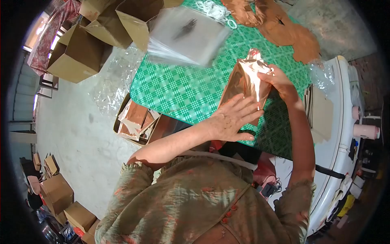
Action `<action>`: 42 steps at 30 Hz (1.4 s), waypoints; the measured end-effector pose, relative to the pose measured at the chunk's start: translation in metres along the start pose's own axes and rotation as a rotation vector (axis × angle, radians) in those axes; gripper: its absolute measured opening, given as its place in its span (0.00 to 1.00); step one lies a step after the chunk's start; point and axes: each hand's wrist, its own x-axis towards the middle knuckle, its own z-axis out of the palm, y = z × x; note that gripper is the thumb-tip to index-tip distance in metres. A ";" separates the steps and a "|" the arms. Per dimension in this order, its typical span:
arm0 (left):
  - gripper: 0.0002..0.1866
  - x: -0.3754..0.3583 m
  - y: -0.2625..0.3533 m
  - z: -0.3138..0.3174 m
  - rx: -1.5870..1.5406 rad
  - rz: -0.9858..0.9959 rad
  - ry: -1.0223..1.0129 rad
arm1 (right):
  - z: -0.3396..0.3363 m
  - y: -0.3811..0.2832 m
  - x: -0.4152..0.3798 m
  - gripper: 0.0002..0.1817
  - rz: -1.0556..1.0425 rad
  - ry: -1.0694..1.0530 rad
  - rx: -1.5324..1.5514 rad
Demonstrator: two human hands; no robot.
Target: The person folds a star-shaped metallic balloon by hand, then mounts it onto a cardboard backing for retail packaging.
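A shiny copper-coloured foil packet (pixel 245 77) lies on the table with the green checked cover (pixel 174 89). My left hand (pixel 235 118) rests flat across its lower part, fingers stretched and spread. At the packet's upper right, my right hand (pixel 281 81) has its thumb on the foil and its fingers closed around the edge. Glare hides part of the foil surface. A stack of clear plastic sleeves (pixel 185 36) lies farther up the table, left of the packet.
Brown crumpled sheets (pixel 280 28) and white ties (pixel 213 10) lie at the far side. Below the table's left edge is a carton holding copper-coloured packets (pixel 136 120). Open cardboard boxes (pixel 79 53) stand upper left. Cards (pixel 321 110) and a pink thread spool (pixel 365 131) are on the right.
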 end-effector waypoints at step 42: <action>0.29 -0.034 -0.070 -0.067 0.095 -0.126 -0.019 | 0.130 0.049 -0.100 0.56 -0.253 0.465 -1.111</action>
